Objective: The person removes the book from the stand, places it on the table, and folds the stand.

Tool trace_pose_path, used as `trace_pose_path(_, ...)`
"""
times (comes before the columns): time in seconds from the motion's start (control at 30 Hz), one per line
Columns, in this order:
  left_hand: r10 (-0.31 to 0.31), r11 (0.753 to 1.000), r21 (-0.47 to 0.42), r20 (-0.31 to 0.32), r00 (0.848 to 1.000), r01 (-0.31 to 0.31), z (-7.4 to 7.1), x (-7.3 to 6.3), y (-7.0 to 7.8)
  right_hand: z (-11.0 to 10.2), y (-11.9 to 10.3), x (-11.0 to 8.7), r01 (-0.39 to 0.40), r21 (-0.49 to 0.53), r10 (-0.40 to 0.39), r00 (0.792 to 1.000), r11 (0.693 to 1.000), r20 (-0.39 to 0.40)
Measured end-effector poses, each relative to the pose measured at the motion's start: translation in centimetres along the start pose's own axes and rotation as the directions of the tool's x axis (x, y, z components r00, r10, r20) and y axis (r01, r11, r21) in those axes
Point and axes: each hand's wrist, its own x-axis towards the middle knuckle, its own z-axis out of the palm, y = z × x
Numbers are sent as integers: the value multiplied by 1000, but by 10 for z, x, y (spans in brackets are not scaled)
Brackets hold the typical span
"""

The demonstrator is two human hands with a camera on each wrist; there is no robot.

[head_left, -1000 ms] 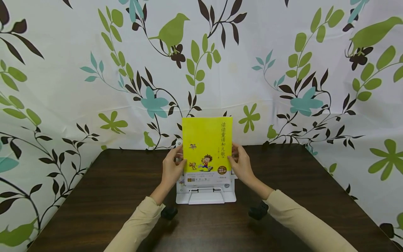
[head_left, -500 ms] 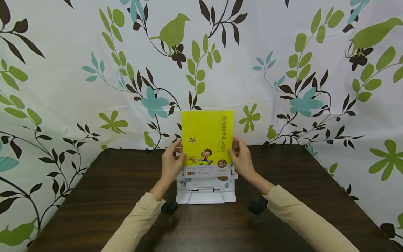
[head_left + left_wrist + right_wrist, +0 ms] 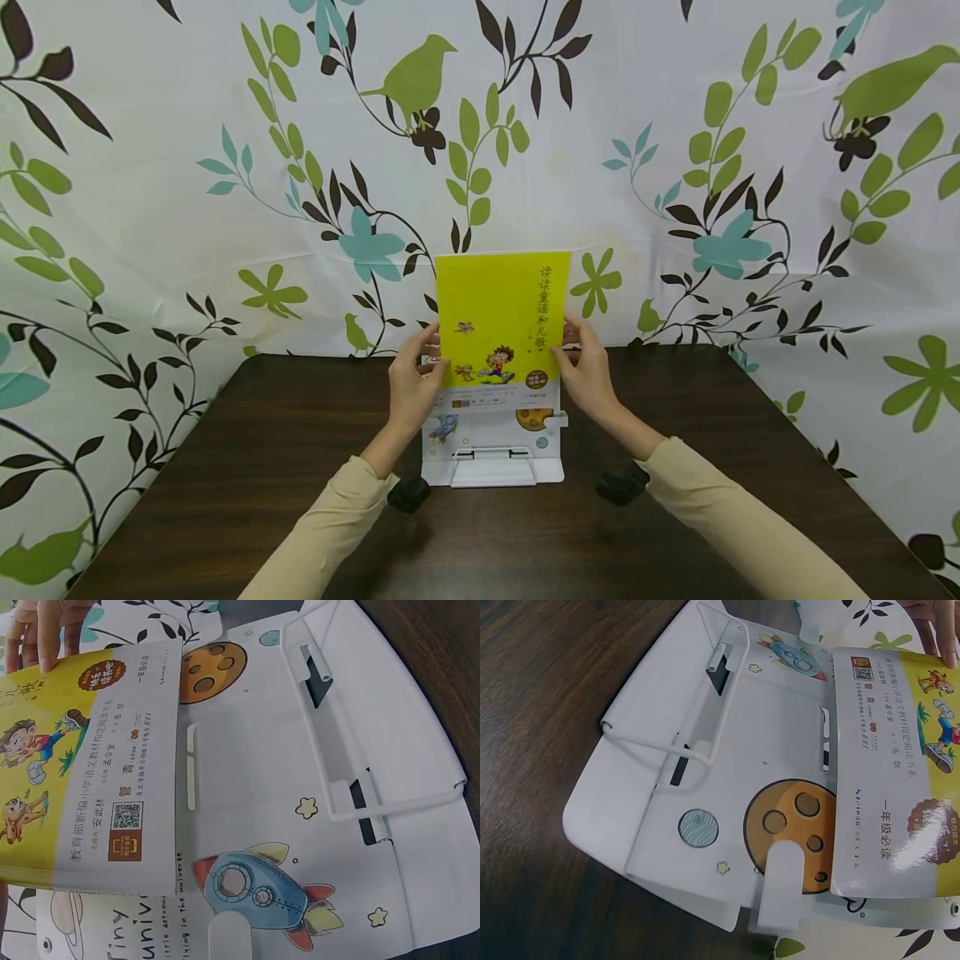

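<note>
A yellow book (image 3: 498, 308) with a cartoon boy and a white lower band is held upright in front of a white book stand (image 3: 491, 433). My left hand (image 3: 412, 383) grips its left edge, thumb on the cover and fingers behind. On the opposite edge my right hand (image 3: 588, 375) pinches it the same way. Rocket and planet prints decorate the stand's back plate, and the rocket (image 3: 259, 889) shows in the left wrist view below the book's lower edge. The stand's upper part is hidden behind the book.
A white wire page holder (image 3: 720, 712) folds out at the stand's base, and a white side clip (image 3: 784, 877) juts from its edge. The stand rests on a dark wooden table (image 3: 315, 417). Behind it hangs a leaf-and-bird patterned cloth (image 3: 630, 183).
Both hands have raised the book, uncovering more of the stand's printed plate. It has also come a little to the right and looks larger.
</note>
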Motion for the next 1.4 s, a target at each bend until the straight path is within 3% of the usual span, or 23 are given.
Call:
trace_pose_path(0.33, -8, 999, -45, 48, 999, 10, 9, -6, 8, -17, -1, -5, -9, -57, 9, 1000, 998, 0)
trace_pose_path(0.57, -95, 990, -90, 110, 989, 105, 20, -15, 16, -31, 0, -12, -97, -75, 98, 995, 992, 10)
trace_pose_path(0.7, -154, 980, -104, 153, 976, 171, 27, -20, 22, -38, 2, -18, -153, -63, 154, 988, 986, 10)
trace_pose_path(1.03, -250, 944, -143, 283, 926, 298, 48, -35, 26, -55, 12, -39, -366, -56, 367, 930, 929, 17)
trace_pose_path(1.2, -255, 949, -94, 336, 907, 301, 54, -41, 28, -65, 14, -46, -415, -70, 419, 906, 907, 65)
trace_pose_path(1.4, -213, 954, -117, 388, 897, 278, 66, -47, 29, -81, 18, -52, -452, -107, 463, 879, 886, 119)
